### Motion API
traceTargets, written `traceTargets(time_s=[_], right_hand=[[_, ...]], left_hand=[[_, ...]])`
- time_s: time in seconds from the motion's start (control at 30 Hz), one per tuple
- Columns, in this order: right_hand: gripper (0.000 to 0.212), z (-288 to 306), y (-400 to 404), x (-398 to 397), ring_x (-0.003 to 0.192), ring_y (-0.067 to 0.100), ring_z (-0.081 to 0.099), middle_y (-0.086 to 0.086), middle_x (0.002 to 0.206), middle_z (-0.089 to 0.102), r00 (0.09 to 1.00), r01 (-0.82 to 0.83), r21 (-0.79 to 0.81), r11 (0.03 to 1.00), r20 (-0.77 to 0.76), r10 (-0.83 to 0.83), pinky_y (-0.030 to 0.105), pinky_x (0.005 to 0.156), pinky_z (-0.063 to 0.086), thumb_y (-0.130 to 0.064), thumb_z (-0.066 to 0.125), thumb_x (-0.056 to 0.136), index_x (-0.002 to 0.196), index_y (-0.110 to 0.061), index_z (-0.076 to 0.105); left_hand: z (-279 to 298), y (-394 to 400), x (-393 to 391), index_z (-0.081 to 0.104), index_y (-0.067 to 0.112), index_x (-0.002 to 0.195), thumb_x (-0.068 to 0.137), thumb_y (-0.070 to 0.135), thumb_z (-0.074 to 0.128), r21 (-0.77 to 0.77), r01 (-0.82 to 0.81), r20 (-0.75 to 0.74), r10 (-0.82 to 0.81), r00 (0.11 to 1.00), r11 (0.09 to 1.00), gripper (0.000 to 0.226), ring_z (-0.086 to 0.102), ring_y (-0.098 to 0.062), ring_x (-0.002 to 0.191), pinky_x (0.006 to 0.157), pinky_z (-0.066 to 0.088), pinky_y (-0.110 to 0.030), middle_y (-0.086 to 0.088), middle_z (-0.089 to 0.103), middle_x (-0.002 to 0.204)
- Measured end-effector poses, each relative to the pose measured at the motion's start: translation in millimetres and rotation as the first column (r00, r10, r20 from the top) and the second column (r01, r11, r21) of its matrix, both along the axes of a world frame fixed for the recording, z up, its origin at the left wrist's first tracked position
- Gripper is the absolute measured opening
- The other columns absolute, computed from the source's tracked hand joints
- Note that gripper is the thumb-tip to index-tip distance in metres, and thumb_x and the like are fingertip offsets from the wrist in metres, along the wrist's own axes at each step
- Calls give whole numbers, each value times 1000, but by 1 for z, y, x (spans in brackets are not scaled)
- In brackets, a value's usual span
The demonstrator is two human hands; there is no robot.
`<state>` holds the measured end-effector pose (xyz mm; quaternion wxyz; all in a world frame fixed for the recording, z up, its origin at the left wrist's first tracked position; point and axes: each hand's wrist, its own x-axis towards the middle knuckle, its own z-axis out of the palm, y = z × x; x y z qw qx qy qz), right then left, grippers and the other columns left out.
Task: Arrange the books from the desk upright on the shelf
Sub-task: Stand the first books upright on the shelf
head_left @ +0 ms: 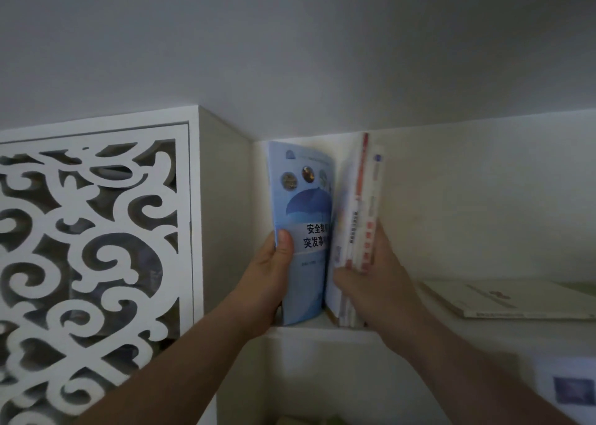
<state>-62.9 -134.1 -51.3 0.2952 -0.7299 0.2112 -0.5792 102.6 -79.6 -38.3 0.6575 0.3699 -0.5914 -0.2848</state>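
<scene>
While the left hand (271,274) grips a glossy blue booklet (303,231), the right hand (371,282) clasps thin white books (358,211).

On the shelf (322,331) the booklet (301,231) stands leftmost against the side panel (222,214), upright books (361,218) just right of it — a flat book (509,298) lies farther right.

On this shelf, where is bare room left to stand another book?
Bare shelf board lies between the right hand and the flat book. The left corner is crowded: blue book, left hand, white-and-red books.
</scene>
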Motion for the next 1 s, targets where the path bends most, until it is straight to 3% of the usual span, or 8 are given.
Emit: traceTargets(time_s=[0.17, 0.4, 0.47, 0.53, 0.6, 0.67, 0.77, 1.0], right_hand=[[108, 12, 15, 23, 116, -8, 64, -35, 139, 56, 939, -201, -138, 970, -310, 150, 22, 95, 56, -23, 84, 77, 124, -92, 16], [114, 19, -2, 74, 133, 21, 60, -18, 155, 49, 799, -509, 117, 853, -303, 519, 50, 102, 57, -7, 86, 78, 155, -63, 24], [125, 21, 0, 90, 140, 20, 54, -12, 156, 49, 743, -592, 106, 799, -312, 592, 55, 107, 53, 5, 85, 78, 161, -56, 14], [131, 21, 1, 102, 140, 21, 54, -8, 153, 52, 725, -622, 110, 776, -293, 623, 60, 107, 51, 6, 87, 75, 156, -64, 11], [128, 21, 1, 110, 137, 16, 56, -16, 147, 55, 764, -584, 114, 804, -259, 591, 60, 105, 53, -4, 91, 74, 147, -75, 13], [130, 20, -1, 117, 138, 12, 53, -24, 148, 51, 791, -540, 128, 832, -261, 553, 57, 105, 53, -9, 92, 74, 147, -76, 9], [137, 22, -4, 129, 140, 8, 48, -27, 156, 41, 810, -483, 68, 873, -343, 475, 44, 104, 55, -23, 96, 69, 153, -69, -2], [164, 30, -27, 151, 141, 15, 48, -18, 156, 37, 847, -358, -24, 933, -430, 313, 52, 100, 58, -56, 102, 45, 151, -64, -21]], left_hand=[[15, 14, 3, 35, 38, 145, 80, 40, 87, -131, -166, 96, 180, 979, 977, 83, 67, -14, 120, 86, 63, -35, 7, 65, 130], [11, 38, 45, 28, 45, 143, 96, 35, 70, -216, -548, 283, 589, 757, 808, 63, 63, -3, 111, 73, 59, -18, 15, 54, 137], [15, 52, 49, 26, 38, 150, 96, 46, 66, -248, -621, 482, 651, 587, 743, 67, 62, 9, 93, 66, 53, -8, 16, 55, 130], [24, 65, 52, 35, 33, 148, 92, 68, 56, -394, -686, 668, 703, 243, 611, 69, 67, 3, 90, 68, 53, -8, 12, 65, 124], [38, 76, 56, 51, 31, 134, 87, 77, 51, -517, -703, 669, 743, 25, 488, 65, 69, -3, 86, 67, 56, -16, 10, 71, 109], [51, 81, 68, 50, 33, 124, 81, 76, 61, -592, -705, 612, 787, -78, 391, 62, 59, -3, 83, 66, 50, -19, 14, 58, 97], [57, 76, 93, 50, 37, 122, 71, 76, 72, -615, -704, 620, 769, -154, 355, 67, 53, -10, 95, 76, 46, -27, 12, 50, 103], [37, 60, 100, 55, 28, 109, 63, 54, 89, -757, -627, 377, 907, -188, 185, 62, 43, -11, 95, 80, 44, -31, 7, 49, 102]])
